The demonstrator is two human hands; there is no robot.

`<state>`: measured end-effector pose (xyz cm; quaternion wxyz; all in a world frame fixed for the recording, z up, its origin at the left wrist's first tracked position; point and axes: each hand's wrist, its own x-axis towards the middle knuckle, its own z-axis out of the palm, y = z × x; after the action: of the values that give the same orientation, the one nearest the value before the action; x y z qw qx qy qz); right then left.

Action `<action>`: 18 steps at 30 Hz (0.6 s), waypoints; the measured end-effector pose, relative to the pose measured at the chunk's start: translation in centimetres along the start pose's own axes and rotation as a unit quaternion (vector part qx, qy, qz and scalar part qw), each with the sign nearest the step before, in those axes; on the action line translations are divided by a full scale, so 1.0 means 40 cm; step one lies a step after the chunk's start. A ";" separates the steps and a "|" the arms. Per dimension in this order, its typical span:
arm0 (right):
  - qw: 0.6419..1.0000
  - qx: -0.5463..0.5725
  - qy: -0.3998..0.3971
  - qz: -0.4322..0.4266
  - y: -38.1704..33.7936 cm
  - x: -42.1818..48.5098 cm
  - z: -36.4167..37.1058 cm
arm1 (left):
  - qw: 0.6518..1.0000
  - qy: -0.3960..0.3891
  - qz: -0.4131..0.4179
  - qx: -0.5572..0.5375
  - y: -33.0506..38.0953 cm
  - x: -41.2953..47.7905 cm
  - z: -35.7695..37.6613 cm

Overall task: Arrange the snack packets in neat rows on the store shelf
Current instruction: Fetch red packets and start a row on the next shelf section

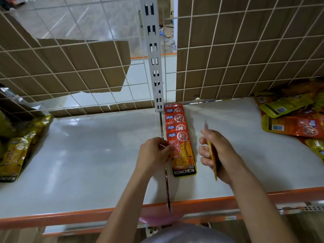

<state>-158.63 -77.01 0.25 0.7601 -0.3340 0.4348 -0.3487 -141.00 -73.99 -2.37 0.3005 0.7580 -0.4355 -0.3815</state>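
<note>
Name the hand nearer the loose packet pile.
Right. The right hand, holding a packet, sits between the red row and the pile; the left hand pinches the row's left edge.

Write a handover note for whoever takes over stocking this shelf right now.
Left grip pinches the left edge of the front red-orange foil packet in the overlapped row of matching packets beside the grey slotted upright.
Right grip holds a flat orange foil packet edge-on, right of the row.
Done: one row started.
Left: place the held packet, then row up the loose pile of red and yellow packets at the right end of the white shelf.
</note>
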 end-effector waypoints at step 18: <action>0.970 -0.202 0.087 -0.105 0.035 0.024 0.014 | 1.000 0.011 0.006 -0.019 -0.014 -0.005 -0.005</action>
<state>-157.42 -76.91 -1.07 0.5950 -0.4929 0.5234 -0.3593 -140.65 -73.53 -2.62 0.3218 0.7534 -0.4297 -0.3797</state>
